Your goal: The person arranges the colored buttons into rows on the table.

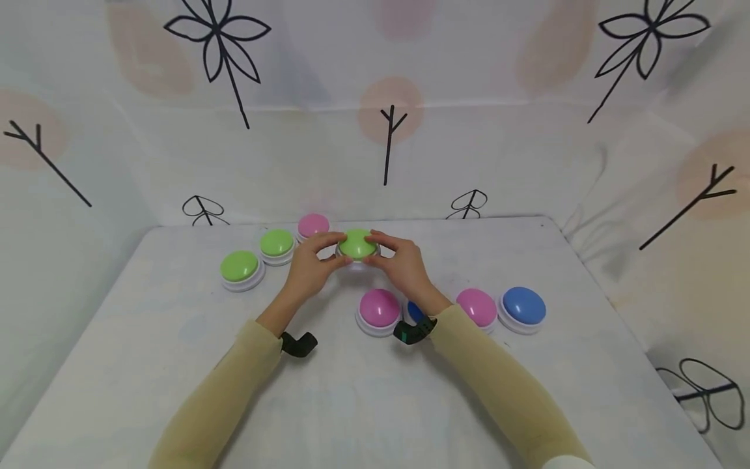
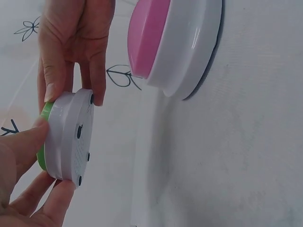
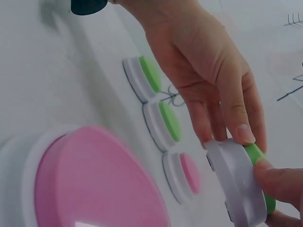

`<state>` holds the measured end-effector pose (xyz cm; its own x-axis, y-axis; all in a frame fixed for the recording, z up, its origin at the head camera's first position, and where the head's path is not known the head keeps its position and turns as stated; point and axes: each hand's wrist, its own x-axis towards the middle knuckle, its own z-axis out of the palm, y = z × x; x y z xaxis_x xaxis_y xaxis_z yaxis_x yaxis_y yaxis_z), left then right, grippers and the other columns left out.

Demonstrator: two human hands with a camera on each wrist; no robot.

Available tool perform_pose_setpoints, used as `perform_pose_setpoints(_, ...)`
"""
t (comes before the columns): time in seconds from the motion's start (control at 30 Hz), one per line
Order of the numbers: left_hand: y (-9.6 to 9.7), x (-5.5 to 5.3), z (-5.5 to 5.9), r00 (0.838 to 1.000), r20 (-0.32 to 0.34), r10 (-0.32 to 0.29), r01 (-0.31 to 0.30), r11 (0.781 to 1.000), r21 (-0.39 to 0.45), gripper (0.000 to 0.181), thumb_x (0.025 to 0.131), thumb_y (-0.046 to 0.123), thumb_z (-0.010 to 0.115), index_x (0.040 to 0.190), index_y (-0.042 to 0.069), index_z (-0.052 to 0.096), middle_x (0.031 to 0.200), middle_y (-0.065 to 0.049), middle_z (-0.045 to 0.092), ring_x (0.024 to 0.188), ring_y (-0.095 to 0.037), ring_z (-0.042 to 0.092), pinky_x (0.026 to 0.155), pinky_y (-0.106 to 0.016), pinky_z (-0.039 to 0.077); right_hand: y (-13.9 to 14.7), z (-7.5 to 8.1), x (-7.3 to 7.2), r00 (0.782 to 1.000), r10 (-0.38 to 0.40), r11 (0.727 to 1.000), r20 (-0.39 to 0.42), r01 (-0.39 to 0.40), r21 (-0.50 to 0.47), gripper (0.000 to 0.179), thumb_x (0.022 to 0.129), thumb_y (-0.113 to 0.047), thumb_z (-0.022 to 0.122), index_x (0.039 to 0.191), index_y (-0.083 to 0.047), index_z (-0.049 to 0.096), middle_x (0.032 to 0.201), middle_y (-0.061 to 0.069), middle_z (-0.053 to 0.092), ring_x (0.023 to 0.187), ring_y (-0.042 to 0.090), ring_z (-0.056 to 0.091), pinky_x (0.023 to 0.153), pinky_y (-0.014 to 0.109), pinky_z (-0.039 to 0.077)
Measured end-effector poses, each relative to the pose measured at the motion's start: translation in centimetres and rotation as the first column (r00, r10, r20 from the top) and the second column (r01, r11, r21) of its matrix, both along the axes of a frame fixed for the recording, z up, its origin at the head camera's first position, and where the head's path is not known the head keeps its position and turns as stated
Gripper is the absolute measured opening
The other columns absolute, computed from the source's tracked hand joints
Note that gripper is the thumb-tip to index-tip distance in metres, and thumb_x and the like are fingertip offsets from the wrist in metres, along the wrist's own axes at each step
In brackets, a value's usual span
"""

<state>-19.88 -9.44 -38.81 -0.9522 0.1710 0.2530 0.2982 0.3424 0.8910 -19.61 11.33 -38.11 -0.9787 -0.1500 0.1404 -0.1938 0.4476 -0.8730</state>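
A round push button with a green dome and white base (image 1: 357, 245) is held up between both hands near the back of the table. My left hand (image 1: 307, 266) pinches its left side, thumb on the near edge and fingers over the far edge. Opposite it, my right hand (image 1: 405, 264) pinches the right side the same way. In the left wrist view the button's white underside (image 2: 84, 142), with small dark feet, faces the table and is clear of it. The right wrist view shows the white base edge-on, fingertips of both hands at its rim.
Left of the hands stand two green buttons (image 1: 239, 267) and a pink button (image 1: 313, 225) in a slanting row. Nearer, a pink button (image 1: 379, 308), a blue one (image 1: 415, 312) partly behind the right wrist, another pink (image 1: 477, 307) and a blue (image 1: 524, 306) form a row.
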Motion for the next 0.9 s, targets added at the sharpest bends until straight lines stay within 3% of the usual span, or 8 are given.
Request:
perform_pose_setpoints(0.2, -0.5, 1.3, 0.2, 1.0, -0.005, -0.023, 0.023, 1.0, -0.009, 0.044, 0.084, 0.012, 0.081, 0.127, 0.01, 0.068, 0.131, -0.004, 0.063, 0.125, -0.022, 0.055, 0.095, -0.036, 0.053, 0.4, 0.2, 1.3, 1.0, 0.013, 1.0, 0.014, -0.014, 0.011, 0.044, 0.086, -0.022, 0.08, 0.128, -0.016, 0.07, 0.141, -0.004, 0.058, 0.139, 0.024, 0.043, 0.109, 0.048, 0.04)
perform_pose_setpoints(0.23, -0.7, 1.2, -0.3, 1.0, -0.011, -0.024, 0.024, 1.0, -0.014, 0.044, 0.084, 0.014, 0.082, 0.126, 0.013, 0.069, 0.13, -0.001, 0.063, 0.124, -0.02, 0.055, 0.095, -0.037, 0.053, 0.4, 0.2, 1.5, 1.0, 0.017, 1.0, 0.02, -0.017, 0.008, 0.044, 0.085, -0.022, 0.081, 0.127, -0.017, 0.07, 0.141, -0.004, 0.058, 0.139, 0.024, 0.042, 0.109, 0.048, 0.041)
perform_pose_setpoints(0.37, -1.1, 2.1, -0.3, 0.999, -0.014, -0.031, 0.03, 0.999, -0.011, 0.044, 0.084, 0.017, 0.082, 0.126, 0.014, 0.069, 0.129, 0.0, 0.065, 0.126, -0.019, 0.053, 0.1, -0.05, 0.049, 0.6, 0.3, 2.4, 0.998, 0.028, 1.0, 0.053, -0.028, -0.014, 0.044, 0.084, -0.02, 0.082, 0.127, -0.017, 0.07, 0.14, -0.006, 0.058, 0.139, 0.023, 0.042, 0.106, 0.044, 0.044)
perform_pose_setpoints(0.47, -1.3, 2.6, -0.4, 0.999, -0.019, -0.046, 0.046, 0.999, 0.005, 0.043, 0.083, 0.016, 0.083, 0.124, 0.014, 0.07, 0.127, 0.0, 0.066, 0.126, -0.018, 0.053, 0.099, -0.053, 0.048, 0.7, 0.3, 3.1, 0.996, 0.035, 0.999, 0.077, -0.032, -0.036, 0.045, 0.083, -0.018, 0.083, 0.126, -0.017, 0.071, 0.14, -0.007, 0.058, 0.139, 0.021, 0.043, 0.102, 0.038, 0.047)
perform_pose_setpoints(0.63, -1.3, 3.5, -0.5, 0.998, -0.002, -0.07, 0.07, 0.997, 0.028, 0.043, 0.082, 0.016, 0.084, 0.123, 0.012, 0.071, 0.126, 0.0, 0.066, 0.125, -0.018, 0.054, 0.095, -0.05, 0.052, 1.0, 0.3, 4.2, 0.993, 0.054, 0.995, 0.103, -0.045, -0.09, 0.043, 0.083, -0.012, 0.082, 0.125, -0.015, 0.071, 0.141, -0.007, 0.057, 0.137, 0.019, 0.045, 0.095, 0.029, 0.051)
perform_pose_setpoints(0.9, -1.3, 4.7, -0.3, 0.995, 0.047, -0.091, 0.089, 0.995, 0.05, 0.044, 0.083, 0.007, 0.081, 0.125, 0.005, 0.068, 0.131, -0.007, 0.063, 0.127, -0.022, 0.054, 0.091, -0.032, 0.054, 1.2, 0.0, 5.2, 0.991, 0.083, 0.99, 0.106, -0.069, -0.123, 0.04, 0.085, -0.012, 0.081, 0.124, -0.014, 0.072, 0.142, -0.007, 0.056, 0.137, 0.019, 0.045, 0.094, 0.03, 0.052)
